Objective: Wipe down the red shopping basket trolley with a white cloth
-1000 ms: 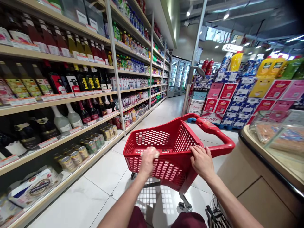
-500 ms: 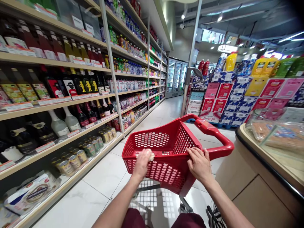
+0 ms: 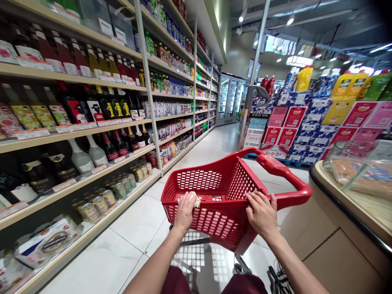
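My left hand (image 3: 186,210) is closed over a pale wad (image 3: 197,202) at the near rim (image 3: 223,201) of the cart (image 3: 216,226), which stands between the shelves (image 3: 125,157) and the counter (image 3: 333,204). My right hand (image 3: 262,212) lies over that rim near the handle (image 3: 283,171); whether it grips, I can't tell. I'd keep the wad flat, press evenly, and steady the cart.
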The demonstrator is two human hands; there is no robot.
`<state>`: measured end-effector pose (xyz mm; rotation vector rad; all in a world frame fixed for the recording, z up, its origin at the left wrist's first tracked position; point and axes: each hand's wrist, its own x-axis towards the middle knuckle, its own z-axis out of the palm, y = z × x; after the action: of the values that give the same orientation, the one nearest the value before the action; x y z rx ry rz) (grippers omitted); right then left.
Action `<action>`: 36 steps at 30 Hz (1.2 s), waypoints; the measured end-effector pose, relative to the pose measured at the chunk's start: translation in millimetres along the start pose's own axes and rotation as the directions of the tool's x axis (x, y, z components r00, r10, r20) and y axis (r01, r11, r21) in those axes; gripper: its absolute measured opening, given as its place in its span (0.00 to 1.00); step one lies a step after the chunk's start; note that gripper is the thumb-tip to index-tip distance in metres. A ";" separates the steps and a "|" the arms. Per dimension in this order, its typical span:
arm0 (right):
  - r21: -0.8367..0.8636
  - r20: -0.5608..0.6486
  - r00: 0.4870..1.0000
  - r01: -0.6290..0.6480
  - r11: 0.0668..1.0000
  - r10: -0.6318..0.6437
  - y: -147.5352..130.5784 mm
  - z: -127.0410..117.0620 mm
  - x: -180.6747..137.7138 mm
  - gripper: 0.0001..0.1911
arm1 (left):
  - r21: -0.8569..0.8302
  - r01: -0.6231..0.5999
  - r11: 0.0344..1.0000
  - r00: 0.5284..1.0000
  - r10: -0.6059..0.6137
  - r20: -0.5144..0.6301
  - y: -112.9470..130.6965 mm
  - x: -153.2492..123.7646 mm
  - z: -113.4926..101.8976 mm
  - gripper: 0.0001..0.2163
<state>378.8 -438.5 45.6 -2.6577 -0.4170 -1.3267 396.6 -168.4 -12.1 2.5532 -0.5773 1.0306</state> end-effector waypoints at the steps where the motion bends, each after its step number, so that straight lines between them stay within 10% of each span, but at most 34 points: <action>1: 0.000 0.000 1.000 -0.004 1.000 0.004 -1.8 1.0 -0.2 0.17 | -0.007 0.022 1.000 1.000 -0.022 -0.012 4.9 1.4 2.6 0.22; 7: -0.009 0.058 0.997 0.050 0.999 -0.049 -6.0 0.1 -2.3 0.19 | -0.141 -0.123 0.982 0.983 0.140 0.118 60.0 28.9 27.2 0.22; 13: 0.003 0.035 0.999 0.012 1.000 -0.012 -7.4 -2.6 -2.7 0.18 | 0.037 0.106 0.994 0.993 -0.104 -0.057 -30.2 -12.7 -7.3 0.24; 20: -0.014 0.038 0.998 0.042 0.999 -0.042 -3.8 -1.7 -4.6 0.19 | -0.043 -0.083 0.996 0.991 0.087 0.104 -12.0 -3.4 1.8 0.23; 26: -0.039 0.020 1.000 0.011 0.999 -0.010 1.6 5.7 -5.4 0.18 | 0.065 0.153 0.986 0.987 -0.149 -0.051 -56.4 -21.4 -18.0 0.22; 31: -0.033 0.048 0.999 0.023 0.999 -0.021 1.5 8.2 -5.2 0.20 | -0.014 -0.058 0.998 0.997 0.058 0.051 -28.1 -11.3 3.2 0.22; 36: -0.014 0.059 0.998 0.034 0.999 -0.033 4.0 3.0 -4.1 0.19 | 0.044 0.211 0.977 0.972 -0.205 -0.112 -64.4 -20.6 -11.5 0.21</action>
<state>379.9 -442.3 40.4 -2.7193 -0.4632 -1.2682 407.3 -102.6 -28.4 2.5217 -0.2490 1.1127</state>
